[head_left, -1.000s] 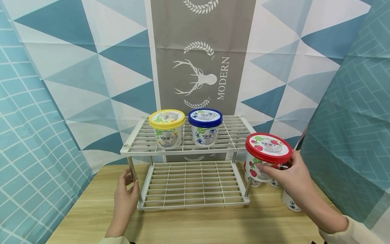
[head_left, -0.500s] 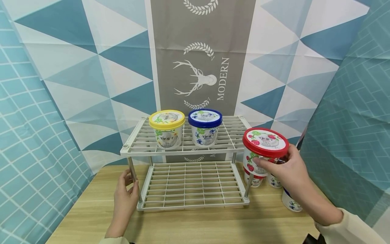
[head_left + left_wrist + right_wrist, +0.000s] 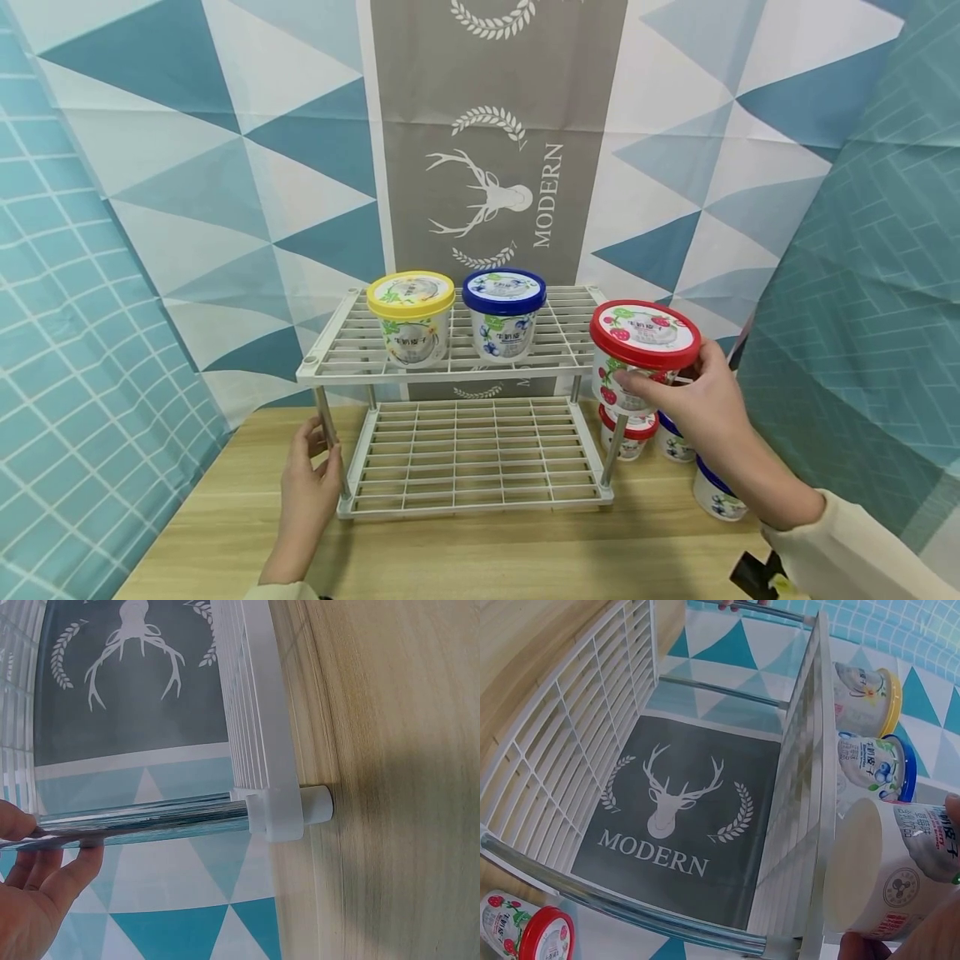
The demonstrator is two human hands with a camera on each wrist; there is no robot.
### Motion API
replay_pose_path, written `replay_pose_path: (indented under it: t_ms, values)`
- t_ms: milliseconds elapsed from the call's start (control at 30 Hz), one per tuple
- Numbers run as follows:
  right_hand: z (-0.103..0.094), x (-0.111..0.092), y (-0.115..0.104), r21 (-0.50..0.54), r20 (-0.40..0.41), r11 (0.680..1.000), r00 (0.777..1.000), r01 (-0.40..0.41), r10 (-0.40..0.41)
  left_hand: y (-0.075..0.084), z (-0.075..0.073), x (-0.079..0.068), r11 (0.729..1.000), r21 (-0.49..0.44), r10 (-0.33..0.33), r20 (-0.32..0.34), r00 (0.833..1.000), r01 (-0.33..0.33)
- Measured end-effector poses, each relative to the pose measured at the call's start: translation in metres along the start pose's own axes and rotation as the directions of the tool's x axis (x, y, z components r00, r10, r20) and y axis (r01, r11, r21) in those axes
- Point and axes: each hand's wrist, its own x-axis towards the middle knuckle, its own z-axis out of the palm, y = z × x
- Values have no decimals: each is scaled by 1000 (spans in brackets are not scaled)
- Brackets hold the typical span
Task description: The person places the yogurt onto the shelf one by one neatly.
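Observation:
My right hand [image 3: 701, 408] grips a white tub with a red lid [image 3: 645, 335] and strawberry pictures, tilted slightly beside the right end of the upper shelf. In the right wrist view the held tub's [image 3: 881, 874] pale base shows close to the shelf edge. My left hand [image 3: 309, 483] holds the front left metal post [image 3: 157, 825] of the white two-tier rack [image 3: 457, 377], thumb on one side and fingers on the other. On the upper shelf stand a yellow-lidded tub [image 3: 412, 321] and, to its right, a blue-lidded tub [image 3: 505, 317] with blueberry pictures.
Right of the rack, another red-lidded tub [image 3: 628, 433] and two blue-lidded tubs, one at the back [image 3: 675, 442] and one nearer [image 3: 716, 493], stand on the wooden table [image 3: 480, 554]. The lower shelf [image 3: 465, 454] is a bare grid. Patterned cloth hangs behind.
My right hand has carried the red-lidded tub up and left, toward the upper shelf's right end. More of the tubs behind it now shows. The left hand stays on the post.

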Motion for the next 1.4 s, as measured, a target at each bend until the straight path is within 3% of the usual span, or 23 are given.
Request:
replay_pose_path:
  t_ms: [567, 1400]
  values:
    - [4, 6, -14, 35, -12, 997, 998, 66, -66, 1, -1, 1, 1000, -6, 14, 1, 1000, -14]
    - [21, 37, -19, 56, -36, 997, 998, 45, -43, -4, 0, 0, 1000, -1, 27, -13, 1000, -27]
